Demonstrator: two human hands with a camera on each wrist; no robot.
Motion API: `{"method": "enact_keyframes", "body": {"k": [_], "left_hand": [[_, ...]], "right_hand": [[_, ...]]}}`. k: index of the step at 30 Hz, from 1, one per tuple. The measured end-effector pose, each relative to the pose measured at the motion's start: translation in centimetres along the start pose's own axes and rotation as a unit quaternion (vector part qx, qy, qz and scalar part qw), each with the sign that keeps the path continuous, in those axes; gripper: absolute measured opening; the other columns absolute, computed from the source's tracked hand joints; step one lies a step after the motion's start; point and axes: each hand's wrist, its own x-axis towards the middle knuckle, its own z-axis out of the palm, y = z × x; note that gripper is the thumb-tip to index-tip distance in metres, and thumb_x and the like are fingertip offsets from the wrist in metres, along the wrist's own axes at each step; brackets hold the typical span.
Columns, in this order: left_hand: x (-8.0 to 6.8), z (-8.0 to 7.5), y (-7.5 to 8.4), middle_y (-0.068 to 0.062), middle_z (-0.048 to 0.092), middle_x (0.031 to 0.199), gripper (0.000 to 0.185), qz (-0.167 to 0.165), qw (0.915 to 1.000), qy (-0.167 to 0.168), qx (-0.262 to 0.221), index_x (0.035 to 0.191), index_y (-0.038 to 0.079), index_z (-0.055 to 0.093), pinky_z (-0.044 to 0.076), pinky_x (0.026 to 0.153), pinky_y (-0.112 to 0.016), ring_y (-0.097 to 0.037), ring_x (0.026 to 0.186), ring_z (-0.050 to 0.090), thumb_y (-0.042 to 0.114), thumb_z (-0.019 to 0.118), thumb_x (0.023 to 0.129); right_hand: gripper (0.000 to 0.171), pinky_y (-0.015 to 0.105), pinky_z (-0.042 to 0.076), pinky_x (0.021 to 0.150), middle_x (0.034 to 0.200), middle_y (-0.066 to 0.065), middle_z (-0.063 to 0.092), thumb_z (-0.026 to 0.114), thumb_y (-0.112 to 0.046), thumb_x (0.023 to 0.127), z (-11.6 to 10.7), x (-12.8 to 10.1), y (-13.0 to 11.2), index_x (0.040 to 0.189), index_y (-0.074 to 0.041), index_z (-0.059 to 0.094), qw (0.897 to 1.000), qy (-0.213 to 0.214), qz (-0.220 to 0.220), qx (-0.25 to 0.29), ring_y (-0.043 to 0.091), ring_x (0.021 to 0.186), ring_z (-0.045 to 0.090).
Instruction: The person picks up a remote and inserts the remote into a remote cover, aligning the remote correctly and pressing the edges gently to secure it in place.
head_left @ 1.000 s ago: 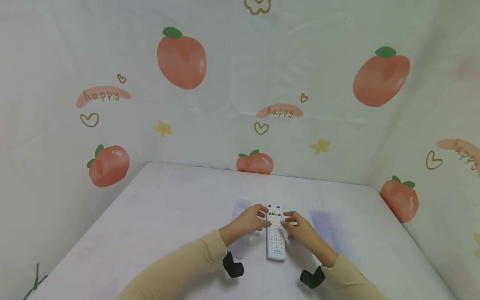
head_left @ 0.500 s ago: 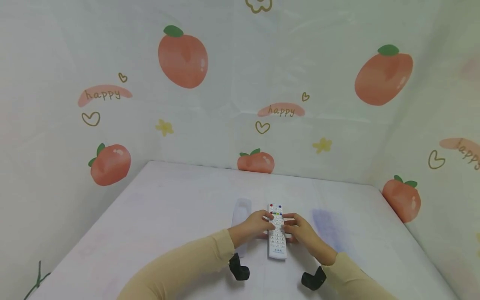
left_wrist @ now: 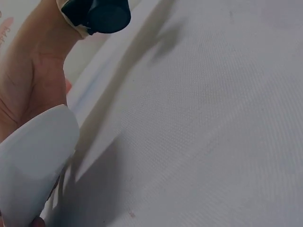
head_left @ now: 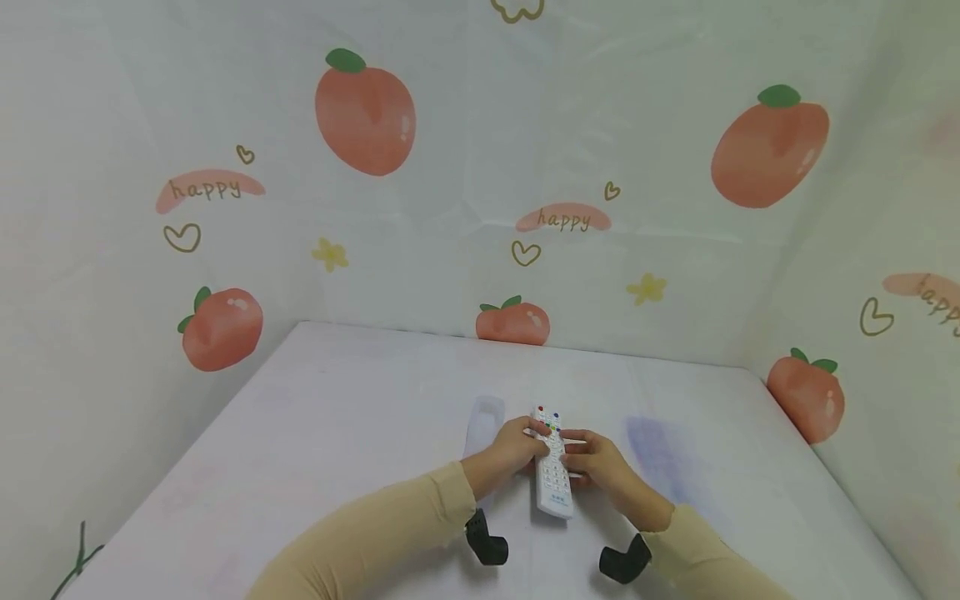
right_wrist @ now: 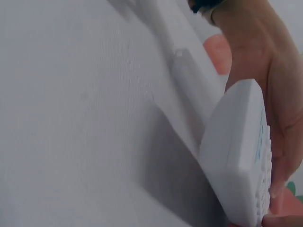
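Note:
A white remote control, with white keys and a few coloured ones, is held between both hands in the head view. My left hand grips its left edge, with the thumb over the keys. My right hand holds the right edge with thumb and fingers. The remote's underside shows in the left wrist view, with a shadow beneath it on the table. In the right wrist view the near end of the remote tilts above the cloth. Fingers under the remote are mostly hidden.
A translucent, remote-shaped cover lies on the white table, partly behind my left hand. A purple smudge marks the cloth at right. White walls printed with peaches enclose the table.
The hands have closed in from beside the remote control and now grip both its sides. The remote has gone from flat to slightly tilted, its near end raised.

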Motion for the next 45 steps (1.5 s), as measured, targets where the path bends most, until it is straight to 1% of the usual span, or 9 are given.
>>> {"method": "enact_keyframes", "body": {"k": [4, 12, 17, 21, 25, 29, 33, 39, 45], "left_hand": [[-0.1, -0.2, -0.2, -0.009, 0.062, 0.090, 0.028, 0.019, 0.9995, 0.011, -0.023, 0.104, 0.002, 0.065, 0.050, 0.065, -0.025, -0.015, 0.077, 0.057, -0.006, 0.065, 0.078], [-0.6, -1.4, 0.5, -0.013, 0.065, 0.106, 0.030, 0.000, 0.9949, -0.015, -0.099, 0.114, 0.004, 0.063, 0.056, 0.075, -0.033, -0.019, 0.086, 0.064, 0.001, 0.065, 0.084], [-1.2, -2.4, 1.5, -0.014, 0.064, 0.116, 0.033, -0.006, 0.9872, -0.039, -0.155, 0.121, 0.002, 0.059, 0.055, 0.078, -0.032, -0.019, 0.091, 0.064, 0.005, 0.064, 0.089], [-1.6, -2.8, 2.0, -0.014, 0.064, 0.119, 0.033, -0.014, 0.9838, -0.049, -0.172, 0.123, 0.003, 0.058, 0.056, 0.080, -0.034, -0.020, 0.094, 0.065, 0.006, 0.064, 0.090], [-1.8, -3.0, 2.3, -0.015, 0.062, 0.122, 0.033, -0.025, 0.9812, -0.060, -0.182, 0.124, 0.003, 0.059, 0.056, 0.085, -0.035, -0.022, 0.098, 0.066, 0.008, 0.064, 0.091], [-2.0, -3.1, 2.5, -0.016, 0.060, 0.126, 0.033, -0.034, 0.9767, -0.073, -0.199, 0.124, 0.002, 0.058, 0.055, 0.089, -0.037, -0.023, 0.103, 0.064, 0.009, 0.062, 0.093], [-2.2, -3.1, 2.5, -0.016, 0.060, 0.125, 0.033, -0.042, 0.9707, -0.090, -0.219, 0.127, 0.000, 0.056, 0.054, 0.091, -0.036, -0.022, 0.103, 0.064, 0.011, 0.060, 0.095], [-2.2, -3.1, 2.4, -0.014, 0.063, 0.118, 0.035, -0.042, 0.9670, -0.107, -0.228, 0.127, -0.003, 0.053, 0.055, 0.083, -0.029, -0.017, 0.096, 0.064, 0.013, 0.058, 0.096], [-2.2, -3.1, 2.5, -0.013, 0.064, 0.108, 0.039, -0.038, 0.9664, -0.115, -0.227, 0.127, -0.004, 0.053, 0.056, 0.086, -0.032, -0.017, 0.090, 0.065, 0.020, 0.058, 0.097]], "right_hand": [[0.048, 0.036, 0.058, 0.072, 0.116, 0.023, 0.055, 0.063, 0.004, 0.087, 0.3, -0.8, -0.5, 0.132, 0.008, 0.048, 1.000, -0.007, -0.017, 0.017, 0.017, 0.087, 0.060], [0.039, 0.036, 0.058, 0.078, 0.125, 0.023, 0.052, 0.057, 0.001, 0.093, 0.0, -1.1, -1.0, 0.131, 0.006, 0.052, 0.998, -0.002, -0.051, 0.045, 0.017, 0.094, 0.061], [0.036, 0.036, 0.056, 0.083, 0.135, 0.021, 0.051, 0.053, 0.003, 0.095, -0.3, -2.0, -1.3, 0.131, 0.000, 0.055, 0.993, -0.006, -0.120, -0.012, 0.027, 0.109, 0.061], [0.042, 0.040, 0.054, 0.090, 0.135, 0.017, 0.051, 0.062, 0.007, 0.088, -0.4, -2.1, -1.3, 0.127, -0.005, 0.058, 0.976, 0.015, -0.200, -0.080, 0.038, 0.120, 0.054], [0.044, 0.043, 0.051, 0.095, 0.129, 0.013, 0.055, 0.068, 0.010, 0.082, -0.5, -2.2, -1.2, 0.122, -0.007, 0.061, 0.954, 0.038, -0.271, -0.118, 0.033, 0.123, 0.051], [0.044, 0.035, 0.049, 0.099, 0.122, 0.007, 0.062, 0.073, 0.010, 0.077, -0.6, -2.2, -1.1, 0.116, -0.011, 0.064, 0.927, 0.067, -0.332, -0.158, 0.021, 0.119, 0.054], [0.044, 0.025, 0.045, 0.100, 0.117, 0.003, 0.065, 0.075, 0.009, 0.075, -0.8, -2.1, -1.0, 0.112, -0.014, 0.065, 0.910, 0.076, -0.370, -0.170, 0.016, 0.116, 0.057], [0.039, 0.016, 0.041, 0.100, 0.114, 0.005, 0.065, 0.075, 0.006, 0.077, -0.9, -1.8, -0.9, 0.111, -0.012, 0.064, 0.907, 0.063, -0.387, -0.152, 0.014, 0.115, 0.058], [0.031, 0.015, 0.044, 0.095, 0.107, 0.004, 0.064, 0.072, 0.005, 0.081, -1.0, -1.6, -0.8, 0.108, -0.008, 0.064, 0.917, 0.057, -0.375, -0.121, 0.002, 0.110, 0.057]]}}
